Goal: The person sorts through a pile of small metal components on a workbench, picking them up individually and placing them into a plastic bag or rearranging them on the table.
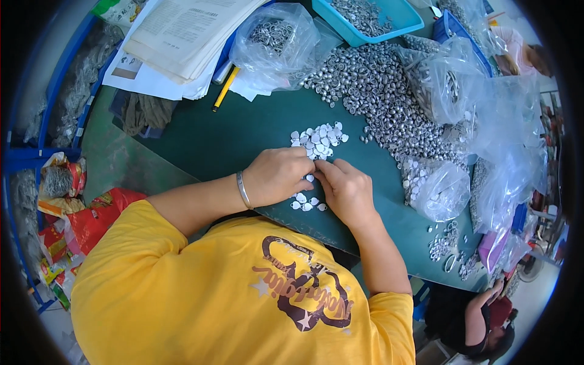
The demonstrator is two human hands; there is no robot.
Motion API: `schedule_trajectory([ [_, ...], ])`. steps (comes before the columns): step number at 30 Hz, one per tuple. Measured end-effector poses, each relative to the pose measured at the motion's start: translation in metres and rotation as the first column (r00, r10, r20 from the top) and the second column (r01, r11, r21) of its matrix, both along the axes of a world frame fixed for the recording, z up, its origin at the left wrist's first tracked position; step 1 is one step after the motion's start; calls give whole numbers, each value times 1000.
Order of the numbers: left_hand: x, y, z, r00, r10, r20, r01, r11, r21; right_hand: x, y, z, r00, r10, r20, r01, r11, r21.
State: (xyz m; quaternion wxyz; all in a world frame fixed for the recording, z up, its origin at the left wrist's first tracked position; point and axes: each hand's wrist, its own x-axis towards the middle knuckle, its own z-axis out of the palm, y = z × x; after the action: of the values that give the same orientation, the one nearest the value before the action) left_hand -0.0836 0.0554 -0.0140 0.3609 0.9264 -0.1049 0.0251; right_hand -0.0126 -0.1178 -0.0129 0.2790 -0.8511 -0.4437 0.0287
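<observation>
White pieces [316, 139], small and flat, on green table [237, 131]: main heap at 12 o'clock from the hands, a few more at 6. Nearest, yellow shirt [182, 292], front printed in script lettering with stars. Left hand [278, 176] and right hand [350, 193] meet at the fingertips, fingers bent; what lies between the tips is hidden, cannot tell if either is grasping. Silver bangle [243, 190] on left wrist. At 1, spread of domed grey metal parts [371, 79]. At 3, clear bag [447, 198] of white pieces. Toward 10:30, yellow pen [226, 88]. Farther, turquoise tray [409, 23] between 12 and 1; at 10:30, stacked papers [188, 39], dense print, mostly too small to read.
</observation>
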Motion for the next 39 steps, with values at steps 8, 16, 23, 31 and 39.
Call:
schedule_trajectory([
  [8,-1,7,-14,992,124,1,-106,851,-514,18,-35,9,143,166,-976,523,824,217],
  [16,6,16,1,997,45,-61,-58,969,-242,-12,-47,13,979,13,-201,-13,1000,-1],
  [23,10,9,-15,966,54,253,-1,979,-204,9,-42,12,62,307,-950,456,838,300],
  [31,18,18,-2,972,206,-110,-232,800,-553,18,15,-1,996,-90,-6,91,991,99],
  [39,25,11,-8,978,162,129,-153,985,-76,24,-17,1,489,-113,-865,490,856,165],
])
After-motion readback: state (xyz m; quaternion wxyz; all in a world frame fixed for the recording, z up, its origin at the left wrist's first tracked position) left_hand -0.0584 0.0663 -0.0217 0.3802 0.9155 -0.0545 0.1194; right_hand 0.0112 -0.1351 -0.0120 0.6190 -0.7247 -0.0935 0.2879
